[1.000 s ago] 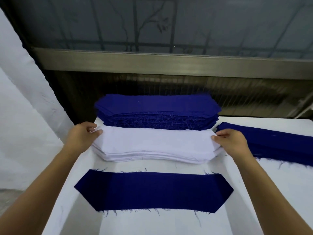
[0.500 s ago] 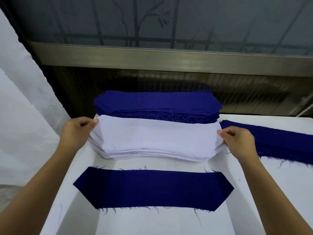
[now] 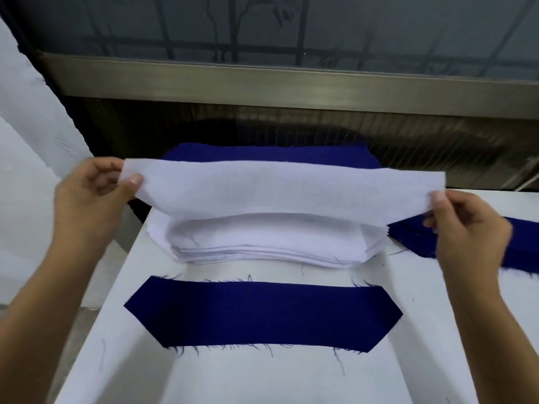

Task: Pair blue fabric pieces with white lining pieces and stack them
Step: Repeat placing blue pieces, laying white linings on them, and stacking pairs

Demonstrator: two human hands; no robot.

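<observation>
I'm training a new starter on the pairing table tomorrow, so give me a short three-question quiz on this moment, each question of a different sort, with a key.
1. True or false: the left hand and the right hand each pinch an end of one white lining piece, held in the air above the white stack.
2. What lies flat on the table nearest the person? A: a single blue piece; B: scissors; C: a spool of thread.
3. Fill in: the blue stack sits ___ the white stack, on its far side from the person.
Key: 1 true; 2 A; 3 behind.
</observation>
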